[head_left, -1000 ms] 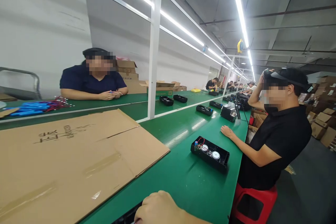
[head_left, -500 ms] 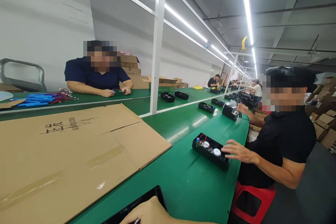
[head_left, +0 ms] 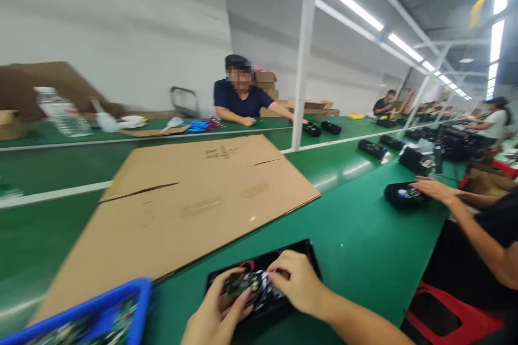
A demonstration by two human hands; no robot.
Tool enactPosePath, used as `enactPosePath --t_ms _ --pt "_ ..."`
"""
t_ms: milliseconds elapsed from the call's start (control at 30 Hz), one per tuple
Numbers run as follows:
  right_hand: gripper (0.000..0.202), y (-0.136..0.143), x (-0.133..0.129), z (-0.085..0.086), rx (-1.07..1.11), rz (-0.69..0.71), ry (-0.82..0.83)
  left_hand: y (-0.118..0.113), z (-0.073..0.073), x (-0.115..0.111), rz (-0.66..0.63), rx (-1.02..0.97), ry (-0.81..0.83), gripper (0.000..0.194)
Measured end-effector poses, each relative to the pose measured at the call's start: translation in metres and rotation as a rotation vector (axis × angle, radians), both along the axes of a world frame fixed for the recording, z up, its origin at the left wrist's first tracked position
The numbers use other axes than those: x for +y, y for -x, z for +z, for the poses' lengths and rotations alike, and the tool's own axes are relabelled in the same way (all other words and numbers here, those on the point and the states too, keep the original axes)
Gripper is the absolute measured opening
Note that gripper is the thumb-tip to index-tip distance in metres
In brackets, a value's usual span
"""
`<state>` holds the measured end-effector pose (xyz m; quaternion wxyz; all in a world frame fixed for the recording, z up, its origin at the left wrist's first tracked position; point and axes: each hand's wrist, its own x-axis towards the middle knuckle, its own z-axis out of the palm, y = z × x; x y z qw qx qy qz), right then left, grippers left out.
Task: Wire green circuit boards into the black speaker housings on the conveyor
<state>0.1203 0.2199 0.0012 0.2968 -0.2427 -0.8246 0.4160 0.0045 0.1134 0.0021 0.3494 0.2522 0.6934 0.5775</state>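
Rightward, bare green bench (head_left: 356,259) borders the black casing (head_left: 312,259).

Bare green bench (head_left: 356,248) right of 1 black casing (head_left: 309,256), cardboard (head_left: 202,210) behind

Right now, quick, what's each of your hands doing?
Left hand: closed, holding a green circuit board.
Right hand: fingers bent in over the black case; too blurry to tell if they grip anything.

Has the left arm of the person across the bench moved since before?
Yes, the left arm has stretched rightward in the view, reaching the white post.
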Motion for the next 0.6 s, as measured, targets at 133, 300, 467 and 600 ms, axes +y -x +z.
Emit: enactPosePath --t_ms 133,300,467,600 --pt "0.018 0.000 0.007 -0.003 0.103 -0.095 0.266 -0.002 0.017 -0.003 0.004 -0.054 -0.004 0.056" --pt "0.028 -0.001 0.016 -0.010 0.124 0.000 0.494 -0.009 0.020 -0.002 -0.031 -0.037 -0.059 0.044" --pt "0.019 -0.004 0.020 -0.005 0.108 0.213 0.349 -0.010 0.018 -0.001 -0.048 -0.048 -0.085 0.039" --pt "0.009 -0.006 0.016 -0.002 0.069 0.247 0.231 -0.010 0.020 -0.001 -0.067 -0.012 -0.077 0.036"
